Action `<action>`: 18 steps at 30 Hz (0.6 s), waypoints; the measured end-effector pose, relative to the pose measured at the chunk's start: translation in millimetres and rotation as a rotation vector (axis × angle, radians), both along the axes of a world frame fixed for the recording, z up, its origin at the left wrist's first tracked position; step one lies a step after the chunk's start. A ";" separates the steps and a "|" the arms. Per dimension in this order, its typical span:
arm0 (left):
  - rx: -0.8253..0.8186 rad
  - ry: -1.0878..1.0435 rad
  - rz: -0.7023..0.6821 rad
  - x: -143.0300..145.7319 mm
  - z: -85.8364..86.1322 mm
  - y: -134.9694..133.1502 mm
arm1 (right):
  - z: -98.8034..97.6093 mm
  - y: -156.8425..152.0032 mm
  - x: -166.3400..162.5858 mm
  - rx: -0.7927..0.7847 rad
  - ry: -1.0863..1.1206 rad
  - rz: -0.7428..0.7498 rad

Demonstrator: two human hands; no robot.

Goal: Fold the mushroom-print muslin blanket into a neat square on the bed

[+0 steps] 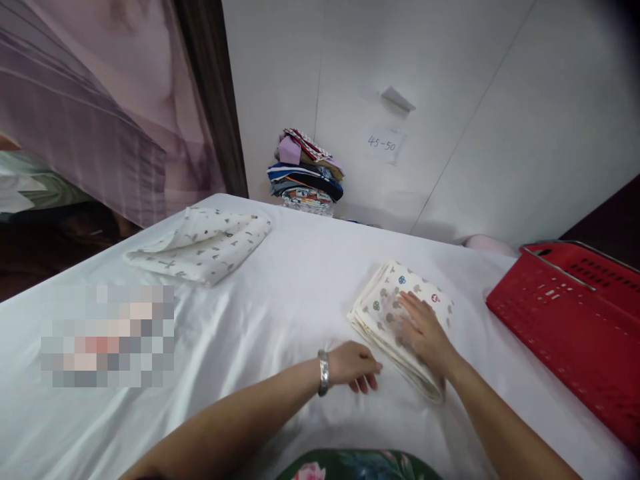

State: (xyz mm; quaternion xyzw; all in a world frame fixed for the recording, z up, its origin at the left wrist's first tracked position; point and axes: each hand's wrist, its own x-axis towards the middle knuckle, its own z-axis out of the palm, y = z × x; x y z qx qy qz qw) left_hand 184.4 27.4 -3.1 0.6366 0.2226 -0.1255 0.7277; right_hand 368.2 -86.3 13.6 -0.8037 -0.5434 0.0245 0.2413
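A folded cream cloth (390,293) with a small grey, blue, green and red print lies on the white sheet in several neat layers. My right hand (423,327) rests flat on top of it, fingers stretched out and a little blurred. Just left of the cloth's near edge, my left hand (353,365) hovers close to the sheet with loosely bent fingers and nothing in it. A silver bracelet (324,373) circles that wrist. Farther left lies another white cloth (215,247) with a grey leaf-like print, loosely folded over.
The white sheet (300,293) is wrinkled on the left, where a pixelated patch hides something. On the right stands a red perforated basket (560,333). A stack of folded fabrics (306,173) rises beyond the far edge by the white wall. A sheer purple curtain (125,133) hangs at left.
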 end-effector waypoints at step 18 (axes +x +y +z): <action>1.034 -0.080 0.295 53.4 15.6 41.7 | -0.4 63.1 105.8 0.039 0.084 -0.226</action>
